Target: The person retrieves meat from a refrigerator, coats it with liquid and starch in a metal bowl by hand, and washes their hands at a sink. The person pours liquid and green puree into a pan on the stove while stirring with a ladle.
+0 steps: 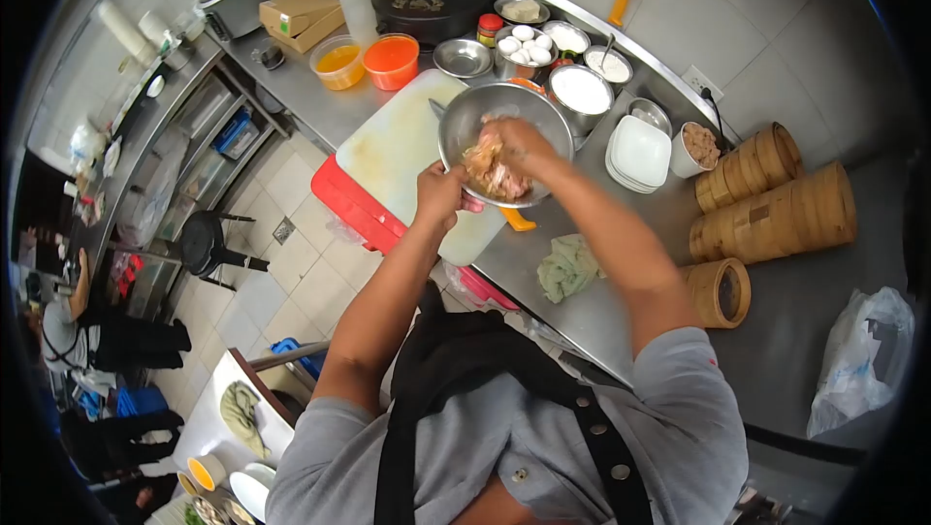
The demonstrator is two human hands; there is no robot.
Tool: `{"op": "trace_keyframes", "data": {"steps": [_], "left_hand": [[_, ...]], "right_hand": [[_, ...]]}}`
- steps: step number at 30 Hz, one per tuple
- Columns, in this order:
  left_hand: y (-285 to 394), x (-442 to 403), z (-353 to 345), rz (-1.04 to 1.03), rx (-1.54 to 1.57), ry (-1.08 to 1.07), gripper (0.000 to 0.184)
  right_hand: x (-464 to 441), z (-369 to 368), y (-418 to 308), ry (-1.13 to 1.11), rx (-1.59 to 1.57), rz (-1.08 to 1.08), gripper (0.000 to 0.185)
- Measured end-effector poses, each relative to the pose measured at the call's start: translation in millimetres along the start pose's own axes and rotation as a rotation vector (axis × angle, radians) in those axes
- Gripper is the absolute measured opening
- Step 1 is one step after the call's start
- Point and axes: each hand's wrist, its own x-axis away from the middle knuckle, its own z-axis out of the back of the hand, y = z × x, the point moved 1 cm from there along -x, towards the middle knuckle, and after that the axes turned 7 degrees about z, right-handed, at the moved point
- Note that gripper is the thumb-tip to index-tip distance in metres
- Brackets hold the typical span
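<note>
A steel bowl (556, 127) is held over the white cutting board (388, 142). My left hand (442, 193) grips the bowl's near left rim. Inside the bowl lies pinkish raw meat (497, 168) with a yellowish coating. My right hand (519, 147) is in the bowl on the meat, its fingers curled and slightly blurred. A knife with an orange handle (518, 221) is partly covered by the bowl. Beneath the board is a red board or lid (354, 203).
Behind the bowl stand a bowl of eggs (525, 45), a pot of white powder (580, 91) and tubs of orange liquid (391, 61). Right are stacked white dishes (638, 152), bamboo steamers (776, 215) and a green cloth (567, 268). Other people (116, 341) stand far left.
</note>
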Motion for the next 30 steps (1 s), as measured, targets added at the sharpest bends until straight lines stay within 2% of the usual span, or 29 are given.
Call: {"op": "trace_keyframes", "data": {"steps": [3, 4, 7, 8, 11, 12, 15, 17, 19, 20, 23, 24, 27, 30], "left_hand": [[22.8, -17.2, 5.5, 0.008, 0.006, -0.051, 0.022], [30.5, -23.4, 7.0, 0.006, 0.022, -0.07, 0.022], [42.9, -42.5, 8.5, 0.011, -0.046, -0.152, 0.022], [46.9, -49.5, 5.6, 0.008, -0.085, -0.187, 0.023], [55.2, -60.8, -1.3, 0.068, -0.155, -0.247, 0.023], [57.6, -64.3, -2.6, 0.061, -0.17, -0.264, 0.023], [65.2, -76.5, -10.5, 0.06, -0.188, -0.298, 0.022], [68.9, -84.9, -15.7, 0.09, -0.169, -0.298, 0.022], [68.3, -90.0, -22.0, 0.11, -0.149, -0.303, 0.022], [68.5, -90.9, -25.8, 0.116, -0.138, -0.305, 0.023], [64.5, -100.0, -36.1, 0.115, -0.106, -0.314, 0.024], [63.6, -102.6, -39.1, 0.115, -0.099, -0.319, 0.025], [64.3, -108.7, -44.5, 0.108, -0.096, -0.282, 0.027], [69.1, -104.1, -43.1, 0.05, -0.124, -0.182, 0.023]], "right_hand": [[-7.4, 25.9, 19.1, -0.034, 0.041, 0.061, 0.06], [1.3, 33.7, -1.3, -0.069, 0.155, -0.082, 0.069], [-13.1, 7.7, -14.1, -0.066, 0.155, -0.441, 0.073], [-20.8, -11.2, 3.3, 0.171, 0.061, -0.389, 0.06], [-46.5, 3.9, 14.0, 0.162, -0.102, -0.285, 0.044], [-47.1, 23.1, -0.8, 0.198, -0.071, -0.296, 0.033], [-57.0, 68.2, -0.5, -0.073, 0.233, -0.173, 0.029], [-50.1, 92.0, -5.5, 0.064, -0.009, -0.21, 0.023], [-46.1, 107.2, -10.9, 0.168, -0.036, -0.255, 0.023], [-47.3, 105.9, -2.3, 0.238, -0.115, -0.369, 0.024], [-35.4, 86.6, 13.5, 0.062, 0.04, -0.283, 0.023], [-30.9, 89.5, 15.9, 0.047, -0.023, -0.32, 0.02], [-18.8, 118.8, 33.0, 0.456, -0.712, -0.445, 0.019], [-4.8, 143.8, 88.9, 0.59, -0.842, -0.45, 0.023]]}}
